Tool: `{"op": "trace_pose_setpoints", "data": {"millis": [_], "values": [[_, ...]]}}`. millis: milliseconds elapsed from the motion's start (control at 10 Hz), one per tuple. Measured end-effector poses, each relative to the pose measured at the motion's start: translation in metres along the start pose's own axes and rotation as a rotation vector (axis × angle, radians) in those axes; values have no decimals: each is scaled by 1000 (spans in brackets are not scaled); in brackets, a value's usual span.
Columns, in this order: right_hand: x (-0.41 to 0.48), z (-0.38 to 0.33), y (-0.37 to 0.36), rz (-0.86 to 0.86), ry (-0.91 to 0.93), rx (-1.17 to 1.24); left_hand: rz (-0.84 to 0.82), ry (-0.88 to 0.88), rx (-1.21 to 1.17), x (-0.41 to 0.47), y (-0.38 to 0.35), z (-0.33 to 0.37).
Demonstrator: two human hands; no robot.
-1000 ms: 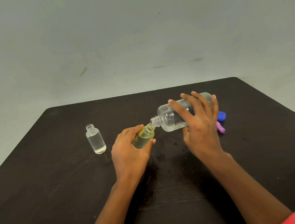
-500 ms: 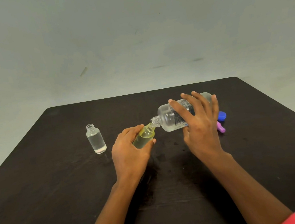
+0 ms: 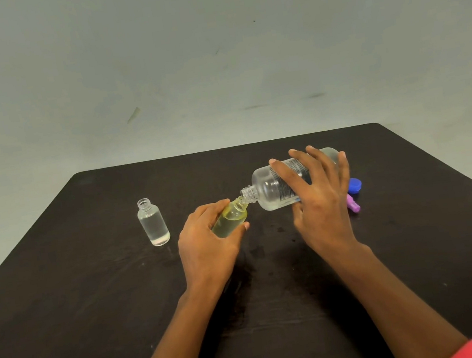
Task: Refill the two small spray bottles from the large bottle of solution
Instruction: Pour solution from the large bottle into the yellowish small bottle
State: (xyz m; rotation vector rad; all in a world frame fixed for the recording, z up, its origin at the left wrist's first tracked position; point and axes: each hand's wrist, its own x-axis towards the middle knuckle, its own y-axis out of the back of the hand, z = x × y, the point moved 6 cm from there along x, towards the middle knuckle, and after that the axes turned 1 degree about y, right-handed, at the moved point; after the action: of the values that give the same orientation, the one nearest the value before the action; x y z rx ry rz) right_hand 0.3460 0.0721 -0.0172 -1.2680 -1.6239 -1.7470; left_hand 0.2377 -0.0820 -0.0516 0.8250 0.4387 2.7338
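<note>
My right hand (image 3: 320,197) grips the large clear bottle (image 3: 269,189), tipped almost level with its open threaded neck pointing left. That neck touches the mouth of a small yellowish bottle (image 3: 231,216), which my left hand (image 3: 207,243) holds tilted toward it. The yellowish bottle holds liquid over most of its body. A second small clear bottle (image 3: 153,222) stands upright and uncapped at the left, apart from both hands, with clear liquid inside.
A blue cap (image 3: 354,185) and a purple spray top (image 3: 353,204) lie on the dark table (image 3: 63,294) just right of my right hand. Small wet spots mark the tabletop between my hands. A pale wall rises behind the table's far edge.
</note>
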Motion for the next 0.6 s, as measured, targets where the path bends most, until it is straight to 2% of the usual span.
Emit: {"op": "trace_pose_setpoints", "data": {"millis": [600], "values": [[0, 0, 0, 16, 3, 0, 3, 3, 0, 1, -1, 0]]}}
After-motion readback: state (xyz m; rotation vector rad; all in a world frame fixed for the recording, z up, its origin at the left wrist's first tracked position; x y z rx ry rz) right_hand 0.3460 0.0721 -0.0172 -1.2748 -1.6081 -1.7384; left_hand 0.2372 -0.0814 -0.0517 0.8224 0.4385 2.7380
